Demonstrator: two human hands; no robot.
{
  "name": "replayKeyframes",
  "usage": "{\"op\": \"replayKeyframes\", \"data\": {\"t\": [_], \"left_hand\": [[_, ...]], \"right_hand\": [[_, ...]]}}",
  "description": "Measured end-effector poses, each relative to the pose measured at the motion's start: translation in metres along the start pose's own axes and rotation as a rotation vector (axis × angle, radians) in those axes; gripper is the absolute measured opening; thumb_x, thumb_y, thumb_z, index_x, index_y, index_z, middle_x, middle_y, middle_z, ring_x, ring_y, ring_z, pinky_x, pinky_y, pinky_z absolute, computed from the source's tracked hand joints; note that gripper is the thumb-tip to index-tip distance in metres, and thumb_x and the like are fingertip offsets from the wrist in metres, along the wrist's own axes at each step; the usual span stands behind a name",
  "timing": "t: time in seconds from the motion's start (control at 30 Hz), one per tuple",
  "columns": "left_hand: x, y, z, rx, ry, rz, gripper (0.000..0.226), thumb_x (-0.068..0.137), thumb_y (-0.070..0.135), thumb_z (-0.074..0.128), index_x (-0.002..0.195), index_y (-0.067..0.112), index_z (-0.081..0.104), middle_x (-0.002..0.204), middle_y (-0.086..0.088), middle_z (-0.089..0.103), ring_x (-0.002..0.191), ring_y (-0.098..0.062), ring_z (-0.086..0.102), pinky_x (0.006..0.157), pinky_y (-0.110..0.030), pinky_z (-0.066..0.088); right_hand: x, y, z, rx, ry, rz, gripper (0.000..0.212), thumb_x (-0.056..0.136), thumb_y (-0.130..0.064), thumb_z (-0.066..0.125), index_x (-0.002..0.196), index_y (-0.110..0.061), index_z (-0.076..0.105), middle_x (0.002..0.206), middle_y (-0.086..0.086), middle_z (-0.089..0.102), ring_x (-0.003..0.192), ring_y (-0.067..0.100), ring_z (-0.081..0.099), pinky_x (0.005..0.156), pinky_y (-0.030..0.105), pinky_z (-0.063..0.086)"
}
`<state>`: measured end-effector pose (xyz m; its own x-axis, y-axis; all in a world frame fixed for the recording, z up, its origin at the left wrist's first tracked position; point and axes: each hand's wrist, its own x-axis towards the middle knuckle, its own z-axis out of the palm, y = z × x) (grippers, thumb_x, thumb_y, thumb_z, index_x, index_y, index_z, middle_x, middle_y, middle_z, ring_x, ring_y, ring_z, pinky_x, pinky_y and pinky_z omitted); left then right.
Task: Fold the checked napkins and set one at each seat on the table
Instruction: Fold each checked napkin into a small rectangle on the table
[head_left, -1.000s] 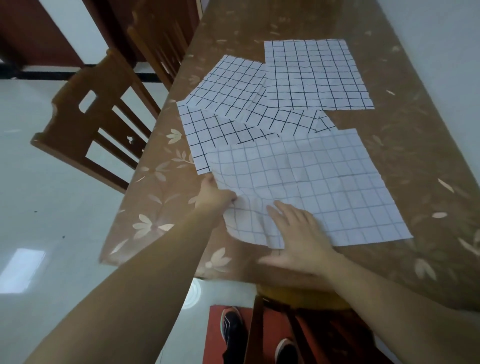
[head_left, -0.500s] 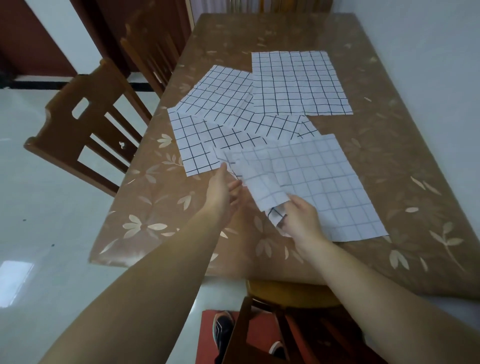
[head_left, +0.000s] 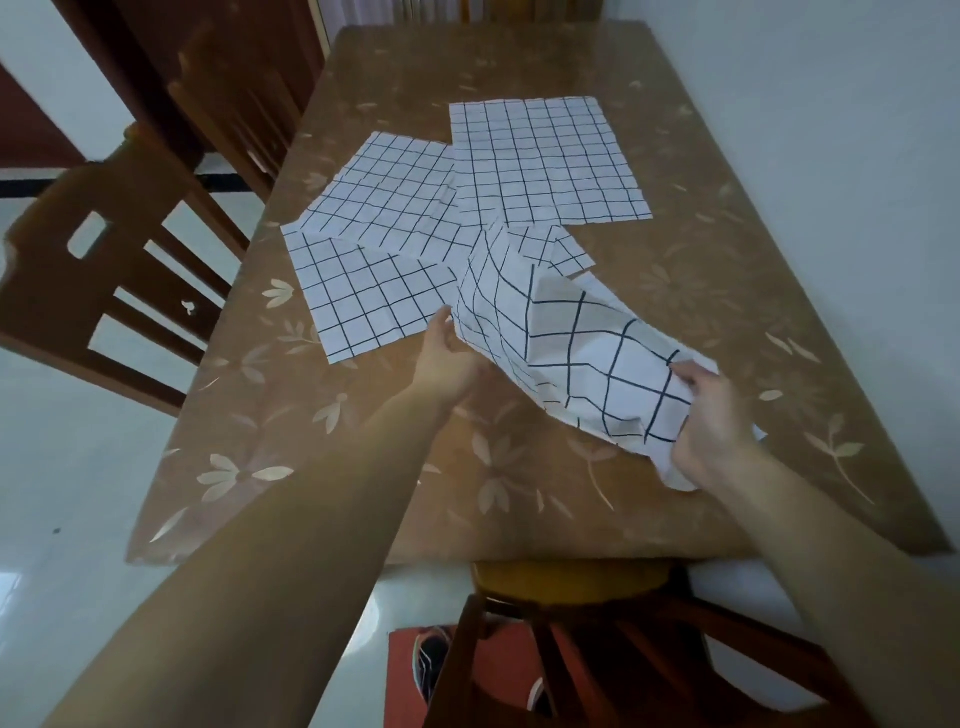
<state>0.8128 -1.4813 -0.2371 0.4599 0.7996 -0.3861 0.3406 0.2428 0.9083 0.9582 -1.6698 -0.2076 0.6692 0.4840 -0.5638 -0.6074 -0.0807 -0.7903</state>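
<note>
One napkin (head_left: 553, 248) partly behind lifted napkin (head_left: 571, 353)

Single view, head-worn, wide-angle. Looks forward and steeply down from above near short edge of table (head_left: 519, 514). Forearms enter from bottom corners. Left hand (head_left: 447, 364) and right hand (head_left: 717, 431) land mid-frame, close to lens, checked napkin (head_left: 566, 353) between them. Full tabletop fits, far edge almost at top of frame (straight lines bow toward borders). Wall (head_left: 831, 130) runs along right side. Floor (head_left: 67, 467) and wooden chair (head_left: 62, 270) fill left side. Bottom of frame looks near-vertically down: near chair (head_left: 571, 579), shoe (head_left: 434, 660).
</note>
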Motion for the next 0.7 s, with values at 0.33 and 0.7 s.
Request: {"op": "replayKeyframes", "data": {"t": [0.33, 0.7], "left_hand": [[0.030, 0.006, 0.005, 0.330, -0.372, -0.072, 0.090, 0.060, 0.028, 0.084, 0.141, 0.022, 0.045, 0.136, -0.002, 0.055, 0.121, -0.024, 0.053, 0.100, -0.035, 0.044], [0.033, -0.013, 0.019, 0.372, -0.227, -0.032, 0.015, 0.079, 0.019, 0.078, 0.089, 0.011, 0.069, 0.083, -0.002, 0.065, 0.077, -0.019, 0.061, 0.064, -0.028, 0.053]], "right_hand": [[0.019, -0.031, -0.059, -0.152, -0.019, 0.118, 0.039, 0.090, -0.024, 0.042, 0.114, -0.006, 0.067, 0.103, 0.015, 0.070, 0.099, 0.035, 0.065, 0.085, 0.045, 0.051], [0.007, 0.011, -0.112, -0.721, -0.159, 0.345, 0.033, 0.091, -0.035, 0.063, 0.116, -0.013, 0.066, 0.111, 0.014, 0.072, 0.105, 0.030, 0.068, 0.091, 0.042, 0.054]]}}
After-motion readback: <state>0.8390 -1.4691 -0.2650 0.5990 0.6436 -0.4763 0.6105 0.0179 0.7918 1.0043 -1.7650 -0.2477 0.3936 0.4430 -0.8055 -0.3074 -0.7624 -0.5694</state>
